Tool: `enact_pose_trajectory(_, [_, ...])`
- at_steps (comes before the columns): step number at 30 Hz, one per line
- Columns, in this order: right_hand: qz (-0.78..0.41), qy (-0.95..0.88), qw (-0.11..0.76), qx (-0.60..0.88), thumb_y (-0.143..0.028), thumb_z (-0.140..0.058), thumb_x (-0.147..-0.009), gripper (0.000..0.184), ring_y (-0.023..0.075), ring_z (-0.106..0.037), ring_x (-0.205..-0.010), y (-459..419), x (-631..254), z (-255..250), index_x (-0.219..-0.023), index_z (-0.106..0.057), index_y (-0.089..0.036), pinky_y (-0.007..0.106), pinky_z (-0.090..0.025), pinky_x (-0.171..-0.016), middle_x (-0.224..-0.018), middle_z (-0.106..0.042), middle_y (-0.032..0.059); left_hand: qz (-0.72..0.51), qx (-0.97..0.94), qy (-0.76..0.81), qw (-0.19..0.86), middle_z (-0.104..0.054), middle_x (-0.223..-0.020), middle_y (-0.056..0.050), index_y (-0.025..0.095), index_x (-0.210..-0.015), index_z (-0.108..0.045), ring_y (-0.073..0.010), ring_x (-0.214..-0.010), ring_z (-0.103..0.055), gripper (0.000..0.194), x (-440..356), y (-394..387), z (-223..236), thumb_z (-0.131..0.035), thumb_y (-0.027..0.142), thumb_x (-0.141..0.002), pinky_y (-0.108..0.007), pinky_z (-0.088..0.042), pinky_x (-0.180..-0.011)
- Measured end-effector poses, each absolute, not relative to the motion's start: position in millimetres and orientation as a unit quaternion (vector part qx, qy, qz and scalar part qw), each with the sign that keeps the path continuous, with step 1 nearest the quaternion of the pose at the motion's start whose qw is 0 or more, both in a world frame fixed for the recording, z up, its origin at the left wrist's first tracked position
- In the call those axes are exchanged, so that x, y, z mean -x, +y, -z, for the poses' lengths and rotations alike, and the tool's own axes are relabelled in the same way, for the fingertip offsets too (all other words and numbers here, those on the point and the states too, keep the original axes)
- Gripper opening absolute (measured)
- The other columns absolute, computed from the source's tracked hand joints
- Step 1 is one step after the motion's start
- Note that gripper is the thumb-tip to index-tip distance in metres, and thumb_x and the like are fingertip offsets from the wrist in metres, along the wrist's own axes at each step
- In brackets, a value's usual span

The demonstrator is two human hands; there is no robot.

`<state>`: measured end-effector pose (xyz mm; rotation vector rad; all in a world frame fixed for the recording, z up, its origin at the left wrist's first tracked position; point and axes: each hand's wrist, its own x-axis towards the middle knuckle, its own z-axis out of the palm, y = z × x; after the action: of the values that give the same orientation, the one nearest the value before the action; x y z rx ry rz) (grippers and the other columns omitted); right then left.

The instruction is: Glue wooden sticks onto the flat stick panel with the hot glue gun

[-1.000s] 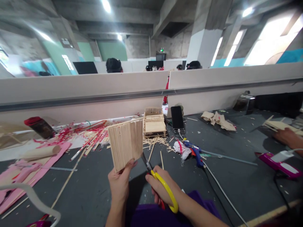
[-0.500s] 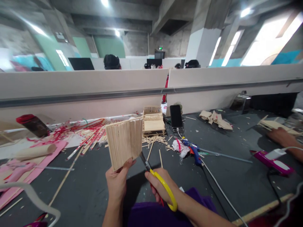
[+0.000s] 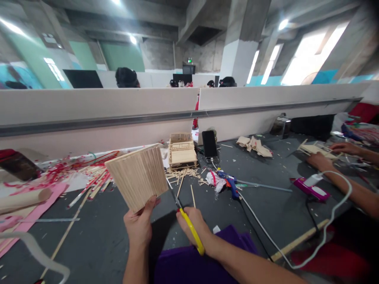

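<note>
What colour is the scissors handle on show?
Yellow; the scissors handle shows best in the head view.

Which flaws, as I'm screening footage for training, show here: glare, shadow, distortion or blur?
In the head view, the large slanted upper-right window glares white; a shadow darkens the flat grey tabletop beside the left hand; the dark cylindrical red-capped bottle looks blurred and stretched at the left edge.

grey concrete ceiling [image 3: 118,19], bright windows [image 3: 314,53], white partition [image 3: 133,100]
</note>
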<state>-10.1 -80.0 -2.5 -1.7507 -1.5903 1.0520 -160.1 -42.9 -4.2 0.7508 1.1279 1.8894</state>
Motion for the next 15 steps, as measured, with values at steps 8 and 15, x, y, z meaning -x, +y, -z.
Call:
enact_pose_trajectory(8, [-0.565, -0.502, 0.239, 0.610, -0.040, -0.047, -0.080, 0.023, 0.0103, -0.044, -0.030, -76.4, 9.7, -6.4, -0.067, -0.047, -0.021, 0.019, -0.030, -0.034, -0.042, -0.043, -0.0065, -0.777, -0.180, 0.395, 0.455, -0.074, -0.080, -0.001, 0.015, -0.085, -0.072, -0.0153, -0.067, -0.069, 0.028, 177.7, -40.3, -10.7, -0.081, 0.018, -0.058, -0.028, -0.061, -0.065])
enact_pose_trajectory(15, [-0.405, -0.630, 0.240, 0.617, -0.041, -0.061, -0.073, 0.023, 0.0124, -0.053, -0.053, -25.6, -6.2, -18.1, -0.079, -0.053, -0.020, 0.022, -0.034, -0.049, -0.060, -0.057, -0.0028, -0.783, -0.162, 0.386, 0.461, -0.075, -0.087, -0.003, 0.018, -0.097, -0.071, -0.0135, -0.066, -0.069, 0.033, 182.0, -45.5, -17.2, -0.076, 0.016, -0.065, -0.024, -0.060, -0.064])
